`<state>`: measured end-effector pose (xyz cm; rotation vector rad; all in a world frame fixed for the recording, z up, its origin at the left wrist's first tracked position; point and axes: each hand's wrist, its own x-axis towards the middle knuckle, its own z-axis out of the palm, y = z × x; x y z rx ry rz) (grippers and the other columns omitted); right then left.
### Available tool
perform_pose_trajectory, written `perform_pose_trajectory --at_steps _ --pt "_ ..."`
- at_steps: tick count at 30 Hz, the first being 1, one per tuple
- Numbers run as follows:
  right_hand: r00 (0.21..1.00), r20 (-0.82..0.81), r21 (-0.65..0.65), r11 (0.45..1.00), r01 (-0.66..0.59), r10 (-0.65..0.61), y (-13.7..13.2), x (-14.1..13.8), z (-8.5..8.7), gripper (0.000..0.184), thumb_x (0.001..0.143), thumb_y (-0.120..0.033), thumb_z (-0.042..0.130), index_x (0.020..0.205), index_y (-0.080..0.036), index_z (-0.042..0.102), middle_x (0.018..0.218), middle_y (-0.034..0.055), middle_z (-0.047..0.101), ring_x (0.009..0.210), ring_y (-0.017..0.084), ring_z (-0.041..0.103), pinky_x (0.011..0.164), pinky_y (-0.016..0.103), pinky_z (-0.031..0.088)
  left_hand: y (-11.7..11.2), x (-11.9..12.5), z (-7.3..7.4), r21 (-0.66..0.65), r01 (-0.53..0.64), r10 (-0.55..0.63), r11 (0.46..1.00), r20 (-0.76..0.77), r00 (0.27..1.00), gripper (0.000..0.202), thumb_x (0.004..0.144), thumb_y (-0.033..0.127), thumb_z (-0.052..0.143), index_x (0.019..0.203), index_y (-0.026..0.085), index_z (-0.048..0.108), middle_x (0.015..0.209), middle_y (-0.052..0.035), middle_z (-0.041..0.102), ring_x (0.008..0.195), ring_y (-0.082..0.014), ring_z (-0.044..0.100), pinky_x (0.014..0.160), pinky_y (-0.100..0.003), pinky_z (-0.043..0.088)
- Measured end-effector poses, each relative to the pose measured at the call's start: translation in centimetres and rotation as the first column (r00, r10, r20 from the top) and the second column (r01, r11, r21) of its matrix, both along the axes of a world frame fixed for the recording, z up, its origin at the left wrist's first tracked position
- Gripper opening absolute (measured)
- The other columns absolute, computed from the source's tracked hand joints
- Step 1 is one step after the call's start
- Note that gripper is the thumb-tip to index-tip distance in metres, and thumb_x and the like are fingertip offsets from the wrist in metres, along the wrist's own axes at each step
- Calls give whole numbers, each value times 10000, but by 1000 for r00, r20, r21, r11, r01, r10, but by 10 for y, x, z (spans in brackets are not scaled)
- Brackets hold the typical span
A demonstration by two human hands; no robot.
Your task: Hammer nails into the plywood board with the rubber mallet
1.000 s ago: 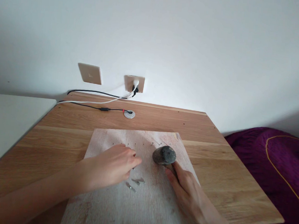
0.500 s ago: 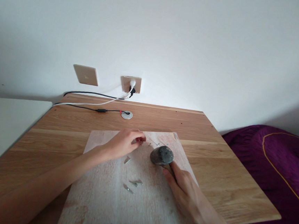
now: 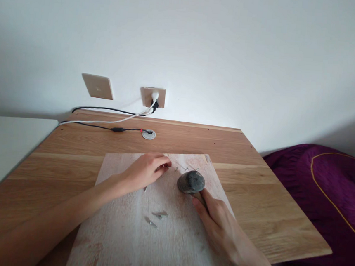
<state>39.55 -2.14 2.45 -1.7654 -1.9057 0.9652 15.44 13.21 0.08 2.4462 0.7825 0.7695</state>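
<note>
My left hand point(image 3: 145, 171) rests over the far part of a pale wooden board point(image 3: 118, 239). Its thumb and fingertips are pinched together around a small nail, mostly hidden by the fingers. Just right of the fingertips, several small metal nails point(image 3: 186, 168) stand in a row near the board's far edge. In my right hand point(image 3: 219, 221) is the handle of a mallet point(image 3: 191, 182) with a thick dark head, held over the board, below that row. Loose silver nails point(image 3: 158, 215) lie mid-board. Another loose piece point(image 3: 145, 189) is partly covered by my left hand.
The board lies on a wooden table point(image 3: 270, 207). Cables point(image 3: 103, 123) run along the table's back to a wall socket point(image 3: 145, 97) and a round grommet point(image 3: 148, 134). A white surface point(image 3: 11, 147) adjoins on the left, purple fabric point(image 3: 340, 192) on the right.
The view has shifted slightly. My left hand has moved a little nearer and partly covers the loose piece below it. The mallet stays raised in almost the same place.
</note>
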Motion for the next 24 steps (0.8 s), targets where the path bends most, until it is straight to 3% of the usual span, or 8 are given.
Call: perform_pose_trajectory --at_steps 8,24 --pt "1000 12 18 1000 25 -25 -1 -2 1 286 1123 -468 360 972 -261 488 882 28 659 776 241 615 745 361 391 0 -2 -2 52 3 -2 999 -19 1000 202 916 -6 624 920 183 696 921 -31 742 885 -193 697 796 -292 506" --pt "999 36 17 1000 21 -21 -1 -4 6 284 1123 -449 359 1009 -249 525 897 46 692 806 253 653 729 352 427 -1 4 -5 -26 17 -18 1000 -8 1000 169 929 36 650 944 184 731 967 -51 739 918 -198 704 821 -301 524"
